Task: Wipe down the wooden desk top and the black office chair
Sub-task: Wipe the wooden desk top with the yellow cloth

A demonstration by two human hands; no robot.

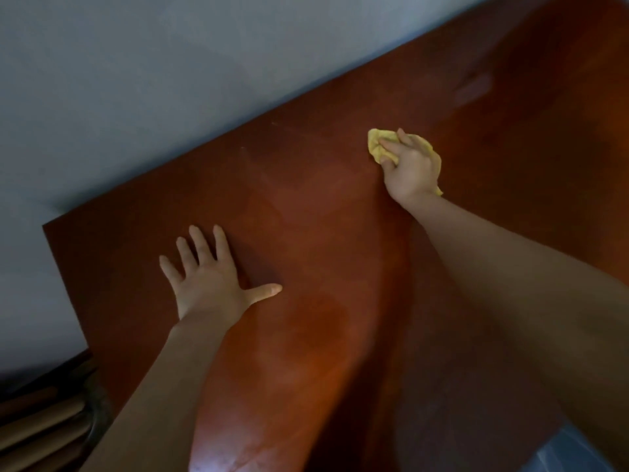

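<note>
**Yellow cloth (376,144) gripped on the wooden desk top (323,233)**

At the lower left of the frame, brown rod-like shapes (41,420) are lying beside the desk, too blurred to identify. Left of centre, the left hand (207,281) is resting flat on the wood, fingers spread wide. Higher up, right of centre, the right hand (412,168) is curling round the bunched cloth and pressing it to the surface. A grey wall (136,80) is filling the upper left.

desk top (306,233): reddish-brown wood | cloth (377,148): yellow | wall (136,80): pale grey
</note>
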